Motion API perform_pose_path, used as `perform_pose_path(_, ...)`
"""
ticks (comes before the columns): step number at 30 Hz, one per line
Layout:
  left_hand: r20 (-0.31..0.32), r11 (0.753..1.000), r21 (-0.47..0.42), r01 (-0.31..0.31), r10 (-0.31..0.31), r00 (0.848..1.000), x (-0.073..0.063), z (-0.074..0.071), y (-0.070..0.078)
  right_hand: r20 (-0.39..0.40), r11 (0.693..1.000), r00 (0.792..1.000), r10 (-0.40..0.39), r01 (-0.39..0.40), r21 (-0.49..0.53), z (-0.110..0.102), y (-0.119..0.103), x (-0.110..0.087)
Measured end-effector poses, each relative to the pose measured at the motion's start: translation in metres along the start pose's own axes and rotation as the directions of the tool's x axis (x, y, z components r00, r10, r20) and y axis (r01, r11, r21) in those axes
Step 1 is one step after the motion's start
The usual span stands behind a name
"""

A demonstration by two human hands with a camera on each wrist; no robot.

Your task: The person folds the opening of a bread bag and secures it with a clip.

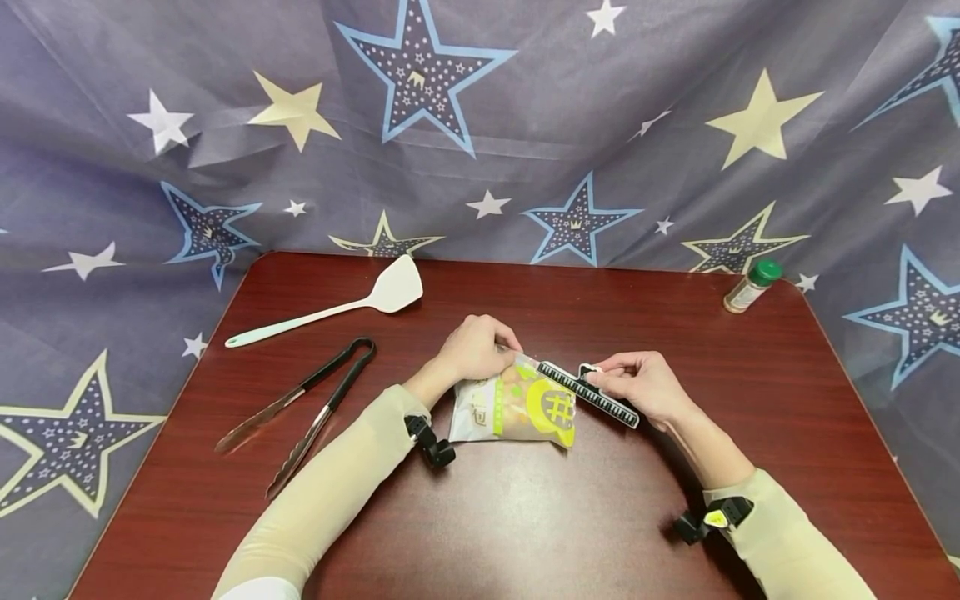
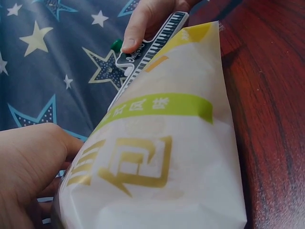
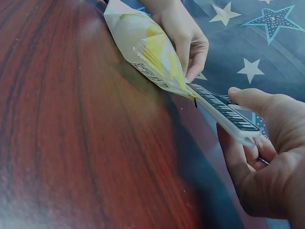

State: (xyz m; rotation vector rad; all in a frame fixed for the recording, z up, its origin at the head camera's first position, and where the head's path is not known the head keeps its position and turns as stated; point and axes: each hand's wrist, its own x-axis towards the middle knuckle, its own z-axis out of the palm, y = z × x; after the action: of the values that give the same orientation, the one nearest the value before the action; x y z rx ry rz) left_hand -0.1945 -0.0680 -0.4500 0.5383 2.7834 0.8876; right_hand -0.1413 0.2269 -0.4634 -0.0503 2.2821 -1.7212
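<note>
A white, yellow and green snack bag [image 1: 517, 412] lies at the middle of the table. My left hand [image 1: 477, 348] pinches its upper edge. My right hand [image 1: 647, 387] grips the handle of a bag clip [image 1: 611, 404] patterned like piano keys. The clip slants along the bag's upper right edge, its far end at the bag and its near end sticking out past it. In the right wrist view, the thumb is on top of the clip [image 3: 224, 109] with fingers below. Whether the clip's jaws bite the bag, I cannot tell.
To the left lie a white spatula [image 1: 396, 286] and black-handled metal tongs [image 1: 330, 402], spread apart. A green-capped shaker bottle [image 1: 752, 286] stands at the back right corner. Behind the reddish-brown table [image 1: 525, 533] hangs a star-patterned cloth [image 1: 540, 108].
</note>
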Motion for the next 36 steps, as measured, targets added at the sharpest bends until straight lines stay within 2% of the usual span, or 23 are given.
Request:
perform_pose_path(8,-0.016,1.0,-0.003,0.006,-0.006,1.0,0.0,0.002,-0.003,0.004,1.0,1.0,-0.012,0.012,-0.015,0.001,-0.002,0.002)
perform_pose_path(15,-0.019,1.0,-0.005,-0.025,0.025,1.0,0.001,0.004,0.0,0.014,0.999,1.0,-0.011,0.012,-0.043,0.003,-0.003,0.006)
perform_pose_path(23,-0.039,1.0,0.002,-0.021,0.021,0.999,0.003,0.005,0.001,0.014,0.994,0.999,-0.047,0.048,-0.094,0.002,-0.005,0.009)
perform_pose_path(28,-0.041,0.998,-0.008,-0.068,0.068,0.997,0.003,0.005,-0.002,0.023,0.99,0.998,-0.063,0.065,-0.126,0.004,-0.005,0.01)
perform_pose_path(32,-0.03,0.993,0.003,-0.116,0.116,0.993,-0.003,-0.001,-0.011,0.008,0.986,0.997,-0.076,0.076,-0.146,0.007,-0.005,0.009)
perform_pose_path(36,-0.009,0.99,0.027,-0.14,0.14,0.99,-0.019,-0.013,-0.025,0.003,0.983,0.996,-0.084,0.083,-0.166,0.012,-0.004,0.008)
